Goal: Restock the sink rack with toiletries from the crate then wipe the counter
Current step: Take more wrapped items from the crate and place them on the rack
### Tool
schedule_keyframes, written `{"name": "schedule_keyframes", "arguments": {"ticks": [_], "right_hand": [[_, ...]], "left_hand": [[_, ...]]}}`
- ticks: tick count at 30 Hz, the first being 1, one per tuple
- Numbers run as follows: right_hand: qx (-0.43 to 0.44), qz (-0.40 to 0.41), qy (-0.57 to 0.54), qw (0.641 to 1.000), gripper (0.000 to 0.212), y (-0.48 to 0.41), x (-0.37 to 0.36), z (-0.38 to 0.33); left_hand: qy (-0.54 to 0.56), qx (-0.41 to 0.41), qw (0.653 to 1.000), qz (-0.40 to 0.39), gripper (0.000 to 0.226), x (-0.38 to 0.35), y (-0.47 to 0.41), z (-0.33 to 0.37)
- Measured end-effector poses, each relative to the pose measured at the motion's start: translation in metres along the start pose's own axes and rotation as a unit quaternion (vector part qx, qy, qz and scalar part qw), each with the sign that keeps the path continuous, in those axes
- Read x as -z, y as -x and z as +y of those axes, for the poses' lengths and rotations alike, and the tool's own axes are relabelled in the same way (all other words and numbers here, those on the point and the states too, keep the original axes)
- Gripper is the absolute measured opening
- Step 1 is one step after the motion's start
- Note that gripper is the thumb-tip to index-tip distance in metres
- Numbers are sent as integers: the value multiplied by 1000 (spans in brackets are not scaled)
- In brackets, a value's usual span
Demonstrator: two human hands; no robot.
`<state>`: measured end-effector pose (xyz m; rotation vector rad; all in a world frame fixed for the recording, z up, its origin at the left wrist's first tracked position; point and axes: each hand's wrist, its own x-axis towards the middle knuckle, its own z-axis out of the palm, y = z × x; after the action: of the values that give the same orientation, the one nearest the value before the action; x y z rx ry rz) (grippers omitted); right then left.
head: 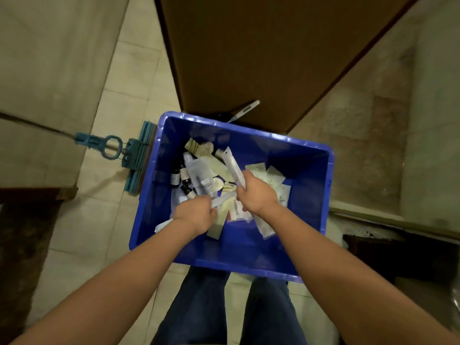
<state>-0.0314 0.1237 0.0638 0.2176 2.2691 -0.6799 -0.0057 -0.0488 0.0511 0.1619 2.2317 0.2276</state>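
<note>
A blue plastic crate [308, 155] stands on the tiled floor in front of my legs. Inside lie several toiletries: small dark bottles [183, 176], a clear tube [199, 173], cream sachets [270, 176] and wrapped packets. Both hands reach into the crate. My left hand [195, 214] pinches a thin white wrapped packet [224, 199] that points up to the right. My right hand [257, 194] grips a long white packet [232, 165] that sticks up to the left from the fist. The sink rack and the counter are out of view.
A teal sponge mop [137, 155] lies on the floor against the crate's left side, its handle running off to the left. A brown wooden door [249, 51] stands just behind the crate. A dark opening [398, 255] sits at the right.
</note>
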Motion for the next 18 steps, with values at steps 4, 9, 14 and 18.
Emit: {"name": "schedule_keyframes", "arguments": {"ticks": [4, 9, 14, 18], "right_hand": [[-28, 25, -57, 998, 36, 42, 36, 14], [-57, 61, -146, 986, 29, 99, 75, 42], [-93, 126, -241, 958, 25, 154, 95, 73], [-102, 196, -266, 938, 29, 202, 102, 103]], "left_hand": [[-6, -34, 999, 6, 36, 22, 15, 33], [-39, -98, 994, 25, 41, 46, 38, 85], [-87, -151, 985, 17, 46, 55, 59, 139], [-99, -199, 975, 19, 36, 51, 81, 182]]}}
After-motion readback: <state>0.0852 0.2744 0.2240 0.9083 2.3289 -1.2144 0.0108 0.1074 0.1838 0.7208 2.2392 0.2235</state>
